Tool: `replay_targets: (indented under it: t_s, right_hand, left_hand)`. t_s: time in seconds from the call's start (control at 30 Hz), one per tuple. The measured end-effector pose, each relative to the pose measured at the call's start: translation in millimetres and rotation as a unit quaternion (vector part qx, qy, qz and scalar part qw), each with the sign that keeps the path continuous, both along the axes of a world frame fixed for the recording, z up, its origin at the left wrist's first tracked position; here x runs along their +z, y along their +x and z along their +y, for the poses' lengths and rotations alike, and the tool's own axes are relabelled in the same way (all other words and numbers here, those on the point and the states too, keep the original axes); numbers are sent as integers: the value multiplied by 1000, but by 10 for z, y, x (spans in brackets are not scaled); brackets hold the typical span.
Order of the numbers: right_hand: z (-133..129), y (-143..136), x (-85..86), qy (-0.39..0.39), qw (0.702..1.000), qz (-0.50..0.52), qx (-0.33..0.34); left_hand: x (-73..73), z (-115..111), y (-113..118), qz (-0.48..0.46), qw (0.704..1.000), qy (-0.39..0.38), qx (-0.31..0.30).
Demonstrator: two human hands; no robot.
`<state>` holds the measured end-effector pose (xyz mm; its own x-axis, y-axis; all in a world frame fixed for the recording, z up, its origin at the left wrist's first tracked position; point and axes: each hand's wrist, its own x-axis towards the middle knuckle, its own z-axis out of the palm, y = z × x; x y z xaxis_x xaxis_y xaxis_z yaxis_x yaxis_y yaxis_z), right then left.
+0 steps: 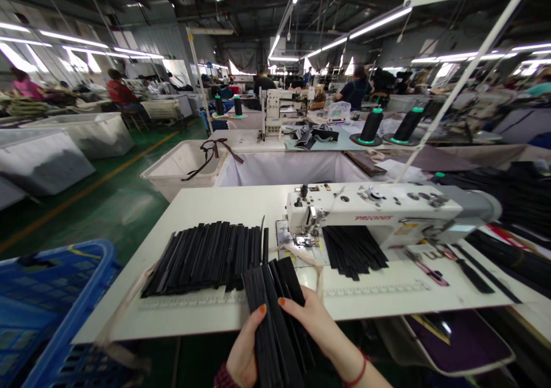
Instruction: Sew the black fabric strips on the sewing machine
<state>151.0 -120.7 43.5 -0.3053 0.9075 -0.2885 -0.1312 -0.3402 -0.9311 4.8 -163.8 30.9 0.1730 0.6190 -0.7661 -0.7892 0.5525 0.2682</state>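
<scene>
A fanned bundle of black fabric strips (273, 313) is held between both hands at the table's front edge. My left hand (247, 345) grips its left side, thumb laid on top. From the right, my right hand (307, 316) closes on the strips, its thumb also on top; the fingers underneath are hidden. Beyond the left hand, a long row of black strips (210, 256) lies on the white sewing table (181, 322). Another pile of black strips (353, 250) rests under the arm of the white sewing machine (370, 210).
Pink-handled scissors (430, 270) and a black-handled tool (473, 270) lie on the right. A blue plastic basket (55, 302) stands at lower left. Behind the table are a cloth-lined bin (293, 167), black thread cones (372, 125) and another sewing machine (279, 112). Several people work farther back.
</scene>
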Motion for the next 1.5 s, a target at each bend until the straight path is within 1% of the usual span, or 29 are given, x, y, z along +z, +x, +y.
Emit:
replay_targets:
  t_s: [0.1,0.17,0.27,0.33,0.4,0.47,0.57,0.63,0.67,0.87,1.07,1.13,1.27,1.37,1.43,1.5]
  right_hand:
    - [13,-23,-15,1,999,1,-33]
    - [24,-42,-47,-19,998,12,-60]
    - [35,-51,-98,-59,994,36,-84]
    - [33,-37,-115,-67,993,43,-88]
    - [22,-14,-107,-70,992,47,-95]
    - [4,6,-78,-60,994,26,-82]
    - [-20,6,-15,-4,999,-33,-34]
    - [-24,-9,15,26,998,-58,-19]
    - [-24,-16,22,28,998,-59,-15]
    - [-11,-3,-4,-13,1000,12,1]
    - [0,4,-55,-40,998,27,-51]
    - [3,-2,-74,-59,995,38,-72]
    - [-4,0,-96,-86,991,52,-91]
    - [-27,1,-70,-77,994,31,-72]
    - [-41,-5,-33,-50,998,7,-42]
    - [-43,-15,3,-18,1000,5,-14]
  left_hand:
    - [-50,2,15,-25,1000,-17,-6]
    - [-85,3,16,-44,999,-11,-7]
    - [-113,2,-3,-74,997,35,-5]
    - [-111,1,-23,-82,994,67,-2]
    - [-96,3,-37,-76,995,71,-2]
    - [-70,9,-36,-53,997,47,-8]
    - [-30,21,-6,-7,1000,9,-9]
    - [-18,23,15,2,1000,9,-3]
    - [-18,22,22,0,1000,14,2]
    - [-76,-1,12,-21,1000,5,9]
    - [-77,22,19,-27,1000,-5,1]
    - [-64,30,13,-41,999,15,-6]
    - [-55,26,-14,-70,993,92,-30]
    - [-69,22,-18,-61,993,95,-36]
    - [-81,25,-9,-42,996,70,-28]
    - [-87,29,1,-14,999,48,-12]
